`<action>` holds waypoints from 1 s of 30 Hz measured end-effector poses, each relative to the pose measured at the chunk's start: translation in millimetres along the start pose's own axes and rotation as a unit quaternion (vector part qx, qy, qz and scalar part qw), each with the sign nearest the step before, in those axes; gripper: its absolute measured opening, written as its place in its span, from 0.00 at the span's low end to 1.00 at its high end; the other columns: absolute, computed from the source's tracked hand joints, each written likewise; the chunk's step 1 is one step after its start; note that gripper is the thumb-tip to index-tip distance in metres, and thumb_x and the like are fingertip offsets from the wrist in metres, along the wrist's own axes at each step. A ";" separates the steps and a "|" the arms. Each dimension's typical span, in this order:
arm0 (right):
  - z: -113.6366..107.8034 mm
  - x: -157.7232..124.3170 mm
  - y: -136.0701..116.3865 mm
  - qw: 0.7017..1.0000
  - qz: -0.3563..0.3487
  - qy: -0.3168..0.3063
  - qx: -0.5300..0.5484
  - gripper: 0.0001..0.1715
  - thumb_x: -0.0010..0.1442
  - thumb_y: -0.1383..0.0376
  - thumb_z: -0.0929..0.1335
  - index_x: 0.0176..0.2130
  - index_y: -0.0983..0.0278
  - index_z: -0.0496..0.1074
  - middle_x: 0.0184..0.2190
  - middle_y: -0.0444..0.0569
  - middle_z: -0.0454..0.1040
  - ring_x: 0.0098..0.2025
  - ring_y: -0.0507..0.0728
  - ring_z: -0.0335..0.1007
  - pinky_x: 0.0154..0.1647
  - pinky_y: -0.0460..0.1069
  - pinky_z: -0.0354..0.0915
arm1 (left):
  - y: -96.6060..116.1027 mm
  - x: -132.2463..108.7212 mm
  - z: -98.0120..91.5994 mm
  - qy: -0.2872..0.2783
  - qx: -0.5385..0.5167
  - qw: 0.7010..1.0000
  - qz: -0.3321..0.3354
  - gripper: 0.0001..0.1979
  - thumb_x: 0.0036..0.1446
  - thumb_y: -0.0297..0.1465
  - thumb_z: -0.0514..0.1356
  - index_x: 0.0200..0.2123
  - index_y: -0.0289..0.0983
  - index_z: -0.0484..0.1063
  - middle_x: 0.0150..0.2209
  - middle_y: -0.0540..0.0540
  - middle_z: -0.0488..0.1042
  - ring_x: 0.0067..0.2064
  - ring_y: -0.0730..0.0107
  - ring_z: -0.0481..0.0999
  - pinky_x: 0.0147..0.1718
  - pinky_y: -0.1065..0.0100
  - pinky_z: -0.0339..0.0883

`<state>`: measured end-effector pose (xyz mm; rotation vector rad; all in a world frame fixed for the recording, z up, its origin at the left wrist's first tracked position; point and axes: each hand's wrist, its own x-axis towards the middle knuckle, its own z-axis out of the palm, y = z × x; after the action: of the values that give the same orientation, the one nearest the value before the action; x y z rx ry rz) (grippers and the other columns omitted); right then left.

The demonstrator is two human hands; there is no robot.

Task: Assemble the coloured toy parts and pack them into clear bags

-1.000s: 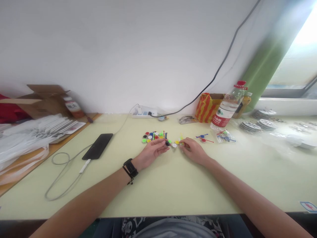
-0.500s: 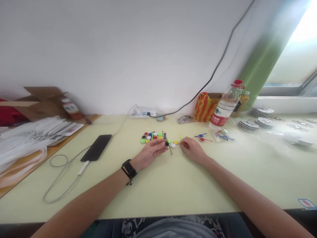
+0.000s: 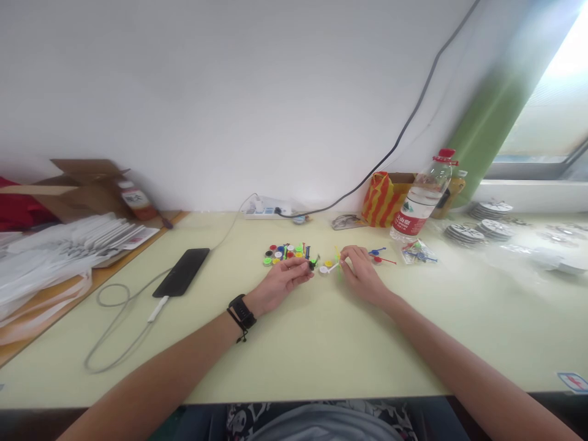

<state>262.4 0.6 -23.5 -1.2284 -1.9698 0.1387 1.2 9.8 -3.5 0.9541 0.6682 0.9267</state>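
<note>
My left hand (image 3: pixel 287 278) is closed, its fingertips pinching a small black plastic piece (image 3: pixel 312 266) above the table. My right hand (image 3: pixel 362 275) is curled just to the right, thumb and fingers together at the end of a thin white plastic stick (image 3: pixel 333 267) that points left. Between the hands lie a white disc (image 3: pixel 323 270) and a yellow disc (image 3: pixel 328 263). Behind my left fingers sits a cluster of coloured discs (image 3: pixel 278 255) with several small sticks. Beyond my right hand lie a blue stick piece (image 3: pixel 377 252) and a red one (image 3: pixel 377 260).
A plastic bag of small parts (image 3: pixel 419 252), a water bottle (image 3: pixel 416 208) and a striped bag (image 3: pixel 381 199) stand right. A phone (image 3: pixel 181 272) with its cable lies left, near stacked white packets (image 3: pixel 98 236). A power strip (image 3: pixel 261 209) is against the wall. Stacked discs (image 3: pixel 463 233) lie far right.
My right hand has shifted slightly right, and the white stick at its fingertips now points left instead of toward me. The pale stick below the black piece no longer shows. The view has shifted slightly.
</note>
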 end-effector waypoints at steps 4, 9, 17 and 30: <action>-3.5 -2.5 -3.5 0.998 0.030 -0.036 0.034 0.06 0.70 0.65 0.57 0.41 0.59 0.61 0.40 0.52 0.71 0.45 0.63 0.65 0.47 0.57 0.64 | 0.3 1.4 -0.9 0.006 -0.018 1.000 0.015 0.09 0.57 0.30 0.71 0.40 0.34 0.81 0.41 0.45 0.81 0.43 0.71 0.82 0.53 0.69 0.72; -3.4 -4.3 -4.9 0.995 0.049 -0.061 0.066 0.07 0.71 0.63 0.57 0.40 0.59 0.60 0.35 0.49 0.70 0.37 0.59 0.65 0.37 0.53 0.63 | 0.9 4.1 -2.7 0.033 -0.040 0.998 0.039 0.08 0.59 0.30 0.69 0.41 0.33 0.81 0.43 0.43 0.82 0.46 0.70 0.81 0.55 0.69 0.72; -5.2 -2.3 -1.7 0.998 0.000 -0.060 0.034 0.11 0.70 0.67 0.58 0.44 0.60 0.68 0.41 0.53 0.73 0.45 0.61 0.69 0.49 0.56 0.64 | 0.5 4.8 -3.0 0.048 -0.055 0.996 0.048 0.08 0.58 0.29 0.70 0.41 0.34 0.80 0.45 0.42 0.82 0.49 0.66 0.82 0.59 0.65 0.70; -9.5 -3.0 -12.3 0.990 -0.014 -0.124 0.063 0.13 0.68 0.70 0.60 0.44 0.61 0.72 0.41 0.53 0.74 0.46 0.61 0.70 0.49 0.57 0.65 | 0.9 1.2 0.9 0.054 -0.035 0.996 0.055 0.12 0.54 0.26 0.73 0.40 0.34 0.76 0.43 0.44 0.82 0.50 0.64 0.82 0.62 0.62 0.67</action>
<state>260.6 -11.1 -13.0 -1.1464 -2.1532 0.4135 2.2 10.7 -2.3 0.8911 0.6745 1.0982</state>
